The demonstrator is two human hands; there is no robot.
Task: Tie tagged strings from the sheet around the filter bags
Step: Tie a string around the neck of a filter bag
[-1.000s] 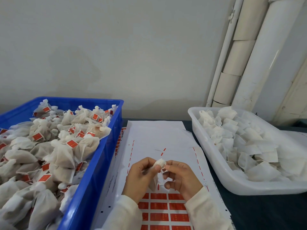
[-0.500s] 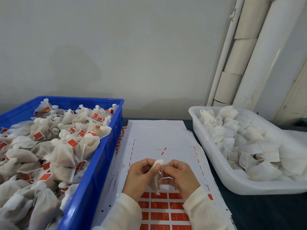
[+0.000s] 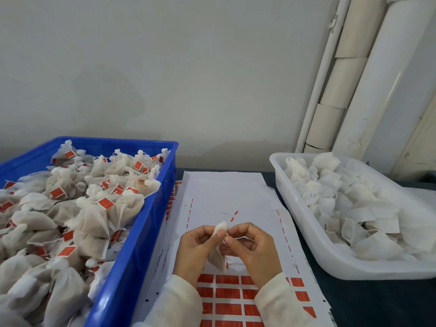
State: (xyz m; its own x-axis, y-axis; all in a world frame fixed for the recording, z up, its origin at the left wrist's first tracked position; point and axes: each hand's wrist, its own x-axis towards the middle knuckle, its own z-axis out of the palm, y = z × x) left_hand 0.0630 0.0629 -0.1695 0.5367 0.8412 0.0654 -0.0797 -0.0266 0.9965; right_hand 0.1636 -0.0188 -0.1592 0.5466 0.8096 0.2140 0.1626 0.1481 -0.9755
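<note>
Left hand (image 3: 197,250) pinches filter bag (image 3: 218,254) neck; right hand (image 3: 256,252) pinches string (image 3: 238,238) beside it, above tag sheet (image 3: 226,199) at tabletop (image 3: 368,305) near edge. Blue crate (image 3: 151,232) flanks left, white tray (image 3: 304,223) right.

Blue crate (image 3: 151,232) cut off at left & bottom edges; tag print on sheet (image 3: 226,192) too small to read — bag (image 3: 215,257) body partly hidden by hands.
</note>
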